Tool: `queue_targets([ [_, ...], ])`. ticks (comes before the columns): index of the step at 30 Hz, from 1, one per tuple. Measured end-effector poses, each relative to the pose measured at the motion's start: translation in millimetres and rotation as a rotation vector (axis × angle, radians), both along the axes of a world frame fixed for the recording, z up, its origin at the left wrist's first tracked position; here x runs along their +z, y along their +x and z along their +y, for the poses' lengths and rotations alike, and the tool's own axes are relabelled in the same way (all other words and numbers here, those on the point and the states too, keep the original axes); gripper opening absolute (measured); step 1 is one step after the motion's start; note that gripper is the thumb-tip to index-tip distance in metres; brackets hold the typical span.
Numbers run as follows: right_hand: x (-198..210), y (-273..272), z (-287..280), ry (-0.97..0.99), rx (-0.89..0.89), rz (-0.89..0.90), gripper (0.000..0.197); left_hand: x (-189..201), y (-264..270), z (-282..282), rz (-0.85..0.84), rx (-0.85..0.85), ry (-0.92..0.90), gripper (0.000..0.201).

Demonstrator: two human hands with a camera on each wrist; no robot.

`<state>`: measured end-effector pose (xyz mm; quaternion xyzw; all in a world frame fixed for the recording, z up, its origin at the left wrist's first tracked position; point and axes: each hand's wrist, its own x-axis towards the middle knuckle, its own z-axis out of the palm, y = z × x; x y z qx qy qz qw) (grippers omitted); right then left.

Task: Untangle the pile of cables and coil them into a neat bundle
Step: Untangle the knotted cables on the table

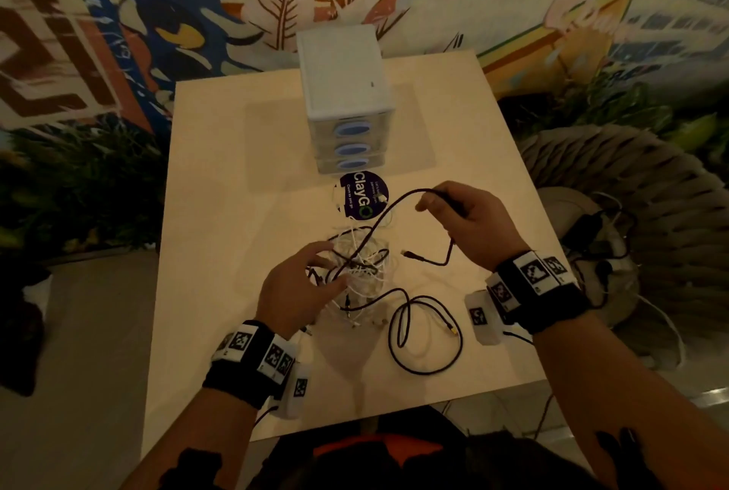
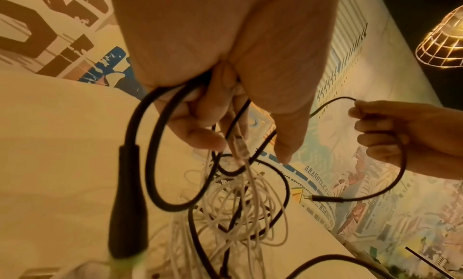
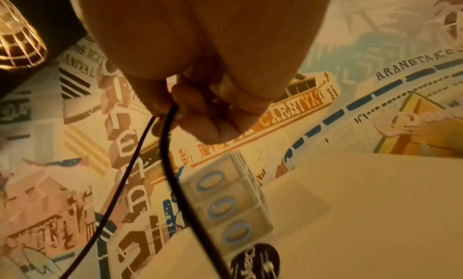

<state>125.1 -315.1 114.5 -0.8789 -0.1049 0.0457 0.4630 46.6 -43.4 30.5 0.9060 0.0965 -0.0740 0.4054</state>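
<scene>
Left hand (image 1: 294, 284) is gripping the cable tangle (image 1: 357, 264) mid-table (image 1: 221, 181), fingers curled round black and thin white strands and lifting them. Right hand (image 1: 469, 221) is pinching one black cable (image 1: 388, 213) just behind its free end and holding it raised clear of the pile. Cables are looking light, limp and snag-prone, so judging it best to be taking hold near a plug and feeding it back through slowly rather than yanking.

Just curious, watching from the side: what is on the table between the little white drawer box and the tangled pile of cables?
In the head view, a dark round sticker lies between the white plastic drawer box and the tangle of white and black cables.
</scene>
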Motion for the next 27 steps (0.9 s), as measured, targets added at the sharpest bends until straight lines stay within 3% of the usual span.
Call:
queue_targets([
  [5,26,-3,-4,0.072,0.043,-0.09,0.018,31,-11,5,-0.07,0.029,-0.103,0.075],
  [8,33,-9,-8,0.112,0.059,-0.059,0.018,58,-17,8,-0.084,0.074,-0.251,0.079],
  [10,36,-12,-13,0.173,0.051,0.002,0.021,75,-21,8,-0.118,0.07,-0.263,0.066],
  [13,40,-16,-21,0.298,0.02,0.075,0.025,93,-22,10,-0.187,0.048,-0.235,0.03],
  [17,45,-22,-16,0.428,0.044,0.142,0.025,112,-19,0,-0.21,-0.051,-0.391,0.034],
  [21,45,-35,4,0.206,0.189,0.002,0.009,131,-20,-19,-0.204,-0.135,-0.66,0.047],
  [25,44,-49,24,0.137,0.397,0.017,0.041,152,-23,-32,-0.188,-0.208,-0.845,0.047],
  [27,42,-54,34,0.093,0.471,0.03,0.047,157,-23,-34,-0.175,-0.224,-0.891,0.047],
])
